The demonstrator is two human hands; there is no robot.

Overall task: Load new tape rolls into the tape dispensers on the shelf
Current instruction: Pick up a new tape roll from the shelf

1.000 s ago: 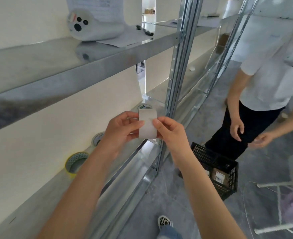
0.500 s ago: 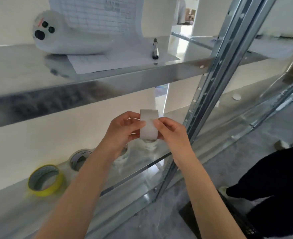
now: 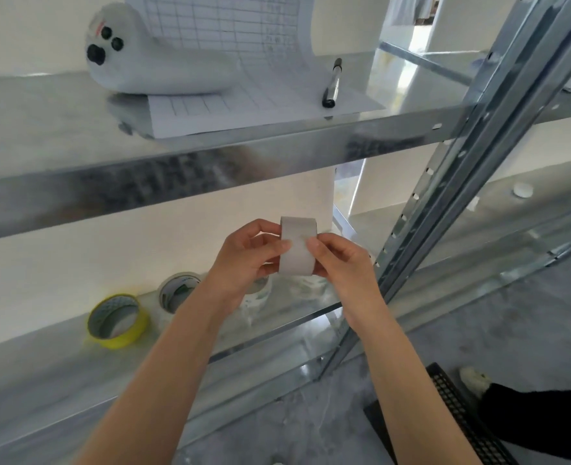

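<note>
A white tape roll (image 3: 296, 247) is held edge-on in front of the metal shelf, between both hands. My left hand (image 3: 248, 260) grips its left side and my right hand (image 3: 341, 263) its right, with both thumbs pressed on the roll's outer face. On the lower shelf (image 3: 59, 357) behind my arms lie a yellow tape roll (image 3: 117, 320), a clear roll (image 3: 178, 290) and another clear roll (image 3: 255, 298) partly hidden by my left wrist. No tape dispenser is recognisable in view.
The upper shelf (image 3: 210, 156) holds a white seal-shaped toy (image 3: 143, 58), a gridded paper sheet (image 3: 243, 99) and a black marker (image 3: 332, 83). A slanted metal upright (image 3: 452, 182) stands to the right. A black crate (image 3: 458, 414) and another person's dark leg (image 3: 539, 421) are on the floor.
The view has swung up and left towards the shelves, so the other person is mostly out of frame. Both hands still hold the white roll, thumbs shifted slightly on its face.
</note>
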